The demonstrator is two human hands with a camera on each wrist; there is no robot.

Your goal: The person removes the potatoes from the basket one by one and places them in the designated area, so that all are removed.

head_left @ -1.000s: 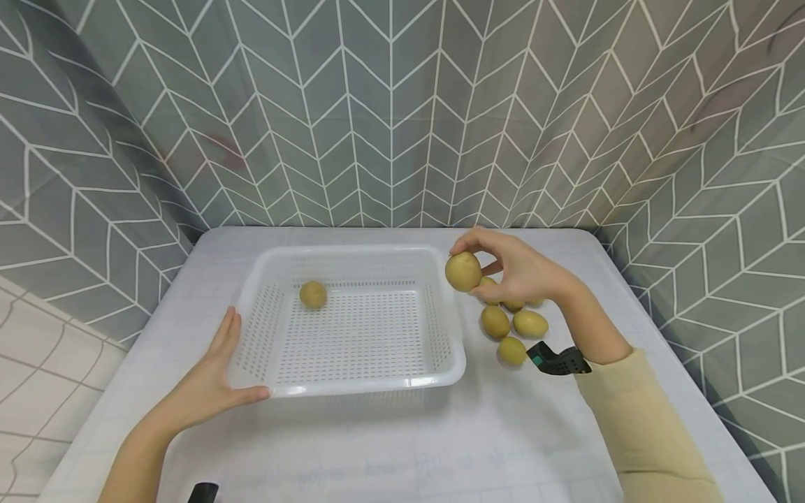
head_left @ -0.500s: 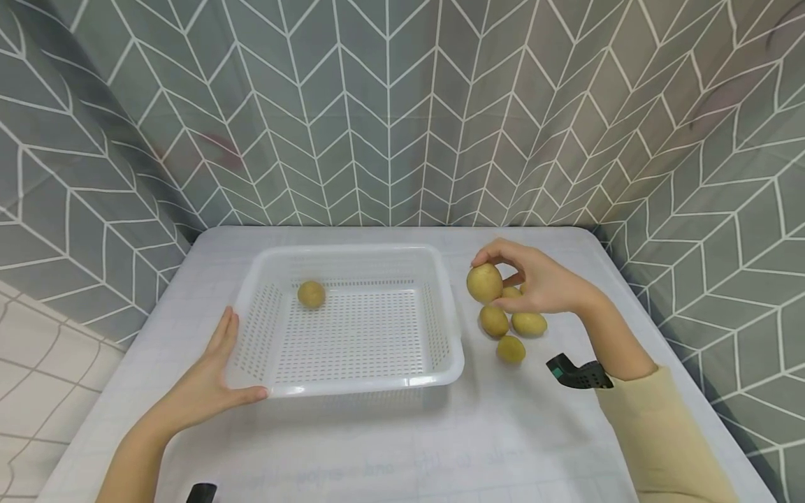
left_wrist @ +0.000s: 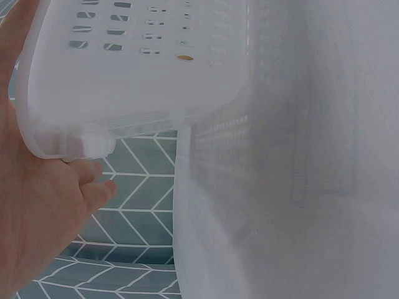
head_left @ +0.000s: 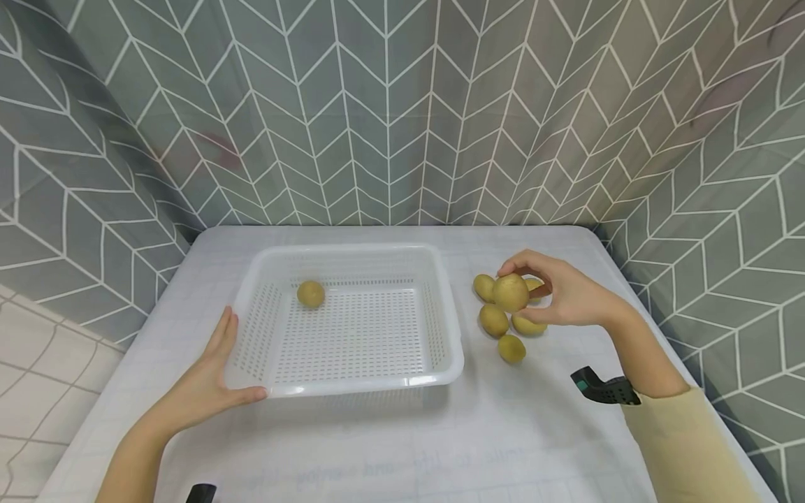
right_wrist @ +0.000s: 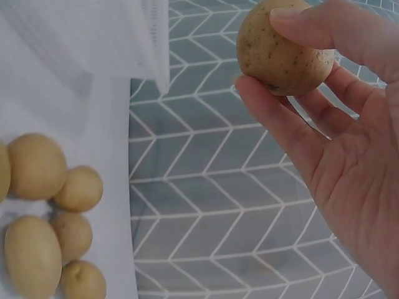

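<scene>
My right hand (head_left: 571, 292) holds a round yellow-brown potato (head_left: 510, 293) between thumb and fingers, over a group of potatoes. The right wrist view shows dark specks on the held potato (right_wrist: 274, 59), clear of the table. Behind and below it lie several loose potatoes (head_left: 493, 320), partly hidden by the hand. A white perforated plastic basket (head_left: 352, 389) stands left of them, with one potato (head_left: 311, 294) inside at the back left. My left hand (head_left: 200, 392) rests at the basket's front left corner, fingers straight along the left side and thumb by the front rim.
A white cloth covers the table (head_left: 390, 447). Grey patterned curtain (head_left: 390, 126) hangs behind the table and along its sides. A black wrist device (head_left: 605, 388) hangs by the right sleeve, and a dark one (head_left: 201, 493) shows at the bottom left.
My right hand has carried the potato from beside the basket's right rim rightward and nearer, over the loose potatoes. The left hand and the basket have stayed in place.
</scene>
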